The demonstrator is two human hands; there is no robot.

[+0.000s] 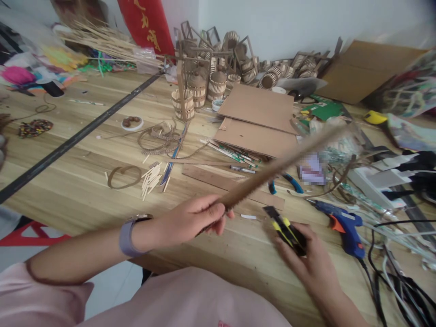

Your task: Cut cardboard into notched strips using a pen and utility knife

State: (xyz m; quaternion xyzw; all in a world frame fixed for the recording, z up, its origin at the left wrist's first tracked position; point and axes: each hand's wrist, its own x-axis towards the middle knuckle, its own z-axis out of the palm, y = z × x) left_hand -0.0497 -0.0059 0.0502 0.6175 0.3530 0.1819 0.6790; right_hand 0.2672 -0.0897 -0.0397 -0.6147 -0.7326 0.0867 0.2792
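Observation:
My left hand (204,214), a watch on its wrist, is closed around the near end of a long brown strip (262,179). The strip slants up to the right above the table; its lower edge looks ragged and its far end is blurred. In my right hand (315,259) lies a black and yellow utility knife (286,231), its flat dark end pointing away to the upper left. A small white scrap (248,216) sits on the wood between the hands. Beyond the strip are a flat brown strip (218,178) and blue-handled pliers (293,183).
A blue glue gun (347,227) and tangled cables lie at right, near a white power strip (381,177). Small wooden sticks (151,180), a coiled braid (156,138) and cardboard sheets (260,106) lie farther back. Several small slatted buckets (183,103) stand along the wall.

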